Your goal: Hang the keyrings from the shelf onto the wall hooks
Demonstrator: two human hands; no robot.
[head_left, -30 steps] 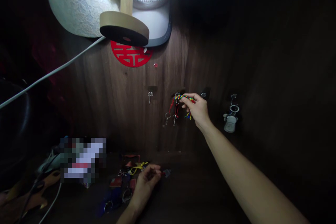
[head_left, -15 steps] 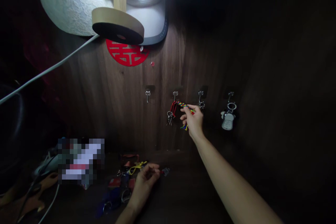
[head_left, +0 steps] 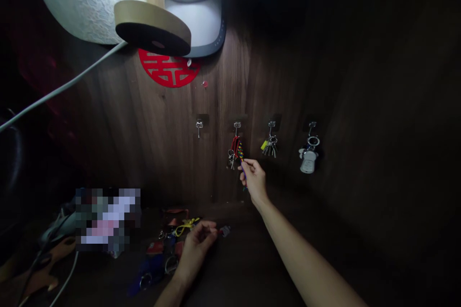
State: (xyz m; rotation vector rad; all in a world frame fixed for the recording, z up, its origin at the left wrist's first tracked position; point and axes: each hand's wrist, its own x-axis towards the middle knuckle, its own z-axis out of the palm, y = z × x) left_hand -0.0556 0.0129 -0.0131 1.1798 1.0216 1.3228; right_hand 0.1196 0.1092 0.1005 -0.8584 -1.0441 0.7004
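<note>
While holding the multicoloured braided cord (head_left: 241, 150) by its lower part, had the thumb and fingers of the right hand (head_left: 254, 180) clamped on it, just below the second hook (head_left: 237, 125) from the left on the dark wood wall (head_left: 230, 72). Saw red loops (head_left: 236, 141) beside the braid, right at the tip of that hook, with small keys (head_left: 231, 159) hanging close by. Could not make out the exact catch of loop on hook.

Had the left hand (head_left: 196, 247) low at the desk (head_left: 259, 268), fingers curled and thumb near the fingertips. Saw a small clear-and-red trinket (head_left: 225, 231) just beyond those tips; could not tell a grip on it from mere nearness. Left of that hand, found a yellow strap (head_left: 185, 226), a reddish-brown tag (head_left: 154, 248), a blue piece (head_left: 153, 268) and a metal ring (head_left: 171, 265) close together.

Right of the braid, saw a key bunch (head_left: 270, 147) with a yellow tag on the third hook (head_left: 272, 125), then a pale figure-shaped fob (head_left: 308, 160) hanging by a ring from the fourth hook (head_left: 312, 125). Higher up, noticed a red pin (head_left: 205, 84), a red cut-out (head_left: 173, 74) partly behind a round wooden disc (head_left: 153, 14), a cap (head_left: 196, 24) with a dark-edged brim, and a white cable (head_left: 68, 85) running up to the disc.
</note>
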